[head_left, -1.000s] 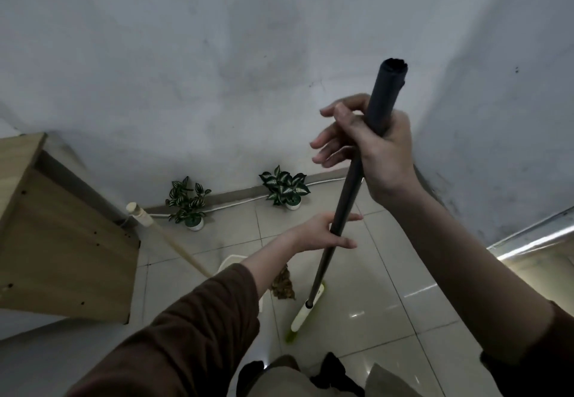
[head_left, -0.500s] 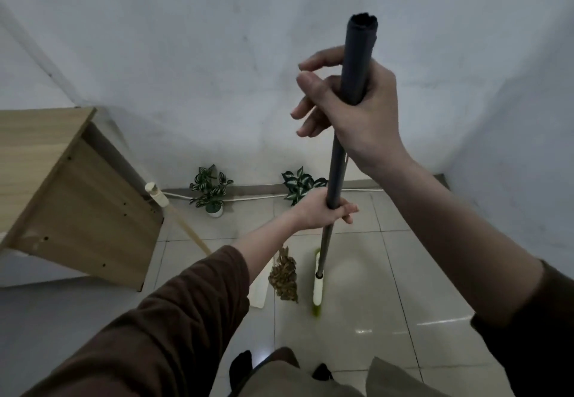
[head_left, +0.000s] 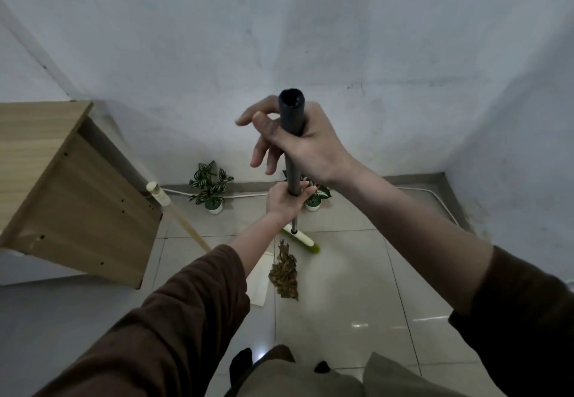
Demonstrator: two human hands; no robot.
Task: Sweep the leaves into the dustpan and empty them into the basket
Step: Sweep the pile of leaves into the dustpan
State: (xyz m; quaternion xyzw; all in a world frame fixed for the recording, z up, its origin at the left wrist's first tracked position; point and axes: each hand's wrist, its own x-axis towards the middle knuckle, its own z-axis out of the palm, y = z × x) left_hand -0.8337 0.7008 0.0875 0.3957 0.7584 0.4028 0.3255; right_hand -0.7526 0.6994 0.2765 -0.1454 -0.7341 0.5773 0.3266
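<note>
Nearest, gripping the broom [head_left: 292,164] at its top with the right hand [head_left: 313,148], thumb and palm clamped on the shaft and the other fingers loose and half spread; lower down, gripping the same shaft with the left hand [head_left: 284,202], curled right round it. Looks like the sweeping step, with nothing visibly in the dustpan [head_left: 259,278] yet. Down on the floor [head_left: 341,288]: leaves [head_left: 284,272] heaped in one narrow brown pile, hard by the right edge of the pale dustpan, touching or not impossible to tell. Just past the far end of the pile, the green-and-white broom head [head_left: 299,238], set slantwise and low, contact with the tile unclear. To do this well, bring the head round to the right of the pile and draw leftward in short, low strokes, keeping the bristles flat and steering from the lower hand. Go gently: no hand on the dustpan, so probably free to skid under a hard push; dry leaves likely to scatter too. Mind the dustpan's long wooden handle [head_left: 183,222], slanting up leftward towards the cabinet [head_left: 80,198], close enough to catch a wide swing. Farther off, a left plant [head_left: 211,188] and a right plant [head_left: 316,198] in white pots by the skirting, and a white cable [head_left: 245,194] along the foot of the wall [head_left: 310,39]. No basket in view.
</note>
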